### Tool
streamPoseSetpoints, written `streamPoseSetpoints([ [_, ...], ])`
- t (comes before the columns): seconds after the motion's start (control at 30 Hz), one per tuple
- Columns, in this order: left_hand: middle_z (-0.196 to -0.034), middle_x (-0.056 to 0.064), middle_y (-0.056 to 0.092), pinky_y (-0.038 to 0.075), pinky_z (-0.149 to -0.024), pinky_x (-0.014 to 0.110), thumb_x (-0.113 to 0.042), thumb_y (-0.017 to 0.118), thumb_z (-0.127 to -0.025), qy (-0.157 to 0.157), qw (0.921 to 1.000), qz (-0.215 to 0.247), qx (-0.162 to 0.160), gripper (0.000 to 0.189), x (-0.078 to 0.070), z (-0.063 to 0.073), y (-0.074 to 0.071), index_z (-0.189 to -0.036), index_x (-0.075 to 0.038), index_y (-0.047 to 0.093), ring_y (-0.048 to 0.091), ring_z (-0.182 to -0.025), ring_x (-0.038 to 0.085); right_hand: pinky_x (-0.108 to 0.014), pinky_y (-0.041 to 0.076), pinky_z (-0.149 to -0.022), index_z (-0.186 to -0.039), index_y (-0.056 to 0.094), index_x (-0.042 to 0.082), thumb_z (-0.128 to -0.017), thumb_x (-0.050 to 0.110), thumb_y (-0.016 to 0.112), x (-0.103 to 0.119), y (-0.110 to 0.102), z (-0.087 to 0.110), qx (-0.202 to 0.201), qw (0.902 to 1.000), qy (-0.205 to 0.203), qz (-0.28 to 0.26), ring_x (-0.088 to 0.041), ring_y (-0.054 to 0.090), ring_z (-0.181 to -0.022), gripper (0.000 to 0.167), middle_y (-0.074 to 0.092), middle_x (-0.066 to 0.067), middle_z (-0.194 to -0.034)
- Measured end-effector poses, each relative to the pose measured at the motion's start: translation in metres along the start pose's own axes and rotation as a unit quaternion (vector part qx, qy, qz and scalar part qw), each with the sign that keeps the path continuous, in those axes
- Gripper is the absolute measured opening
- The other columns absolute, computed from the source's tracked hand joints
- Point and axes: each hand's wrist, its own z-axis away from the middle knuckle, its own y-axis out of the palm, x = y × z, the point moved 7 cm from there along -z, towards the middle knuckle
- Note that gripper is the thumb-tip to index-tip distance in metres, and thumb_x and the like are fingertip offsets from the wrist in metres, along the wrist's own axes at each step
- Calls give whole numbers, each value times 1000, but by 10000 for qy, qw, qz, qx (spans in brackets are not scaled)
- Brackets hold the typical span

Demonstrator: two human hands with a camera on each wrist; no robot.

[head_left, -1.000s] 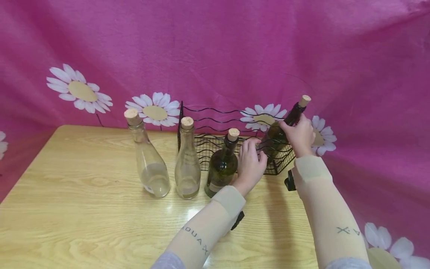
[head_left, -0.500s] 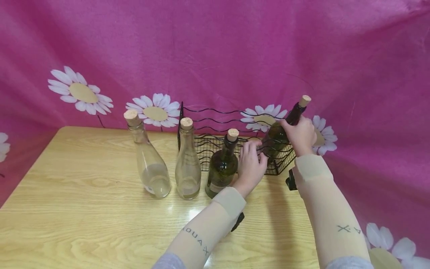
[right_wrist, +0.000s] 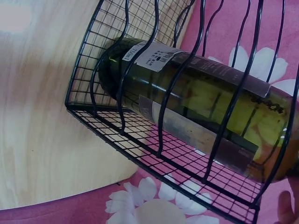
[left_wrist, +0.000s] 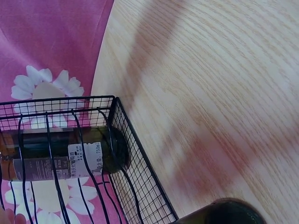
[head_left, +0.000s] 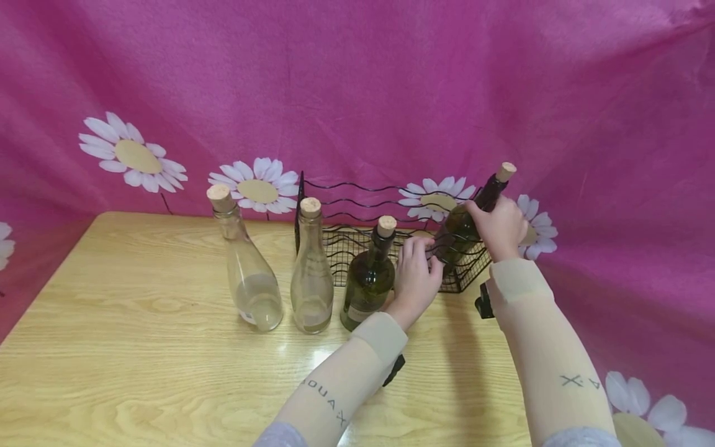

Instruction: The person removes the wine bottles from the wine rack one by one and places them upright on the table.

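A black wire wine rack (head_left: pixel 342 253) with wavy bars stands at the back of the table. Inside its right end leans a green wine bottle (right_wrist: pixel 196 100), labelled and corked, its neck tilted up to the right. My right hand (head_left: pixel 501 228) grips this bottle near the neck. My left hand (head_left: pixel 416 273) has its fingers curled over the rack's front bars, just left of that bottle; the left wrist view catches only fingertips. A second corked green bottle (head_left: pixel 368 279) stands upright on the table beside my left hand.
Two clear corked bottles, one wider (head_left: pixel 257 292) and one slimmer (head_left: pixel 311 292), stand left of the green one, before the rack. The wooden table (head_left: pixel 139 347) meets a pink daisy-print cloth (head_left: pixel 357 87) behind and at the right.
My right hand and the neck of the tilted bottle sit slightly lower. My left hand keeps its place at the rack, and the standing bottles have not moved.
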Motion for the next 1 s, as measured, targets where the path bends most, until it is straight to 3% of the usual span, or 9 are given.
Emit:
streamPoseSetpoints([
  [1.0,-109,1,50,41,-72,31,-12,50,-82,20,9999,-54,102,23,1,6,7,-104,-13,57,49,-98,17,-53,25,-84,-88,58,3,-79,49,55,-8,-4,4,-336,9994,-55,-26,-36,49,-91,47,60,-18,-90],
])
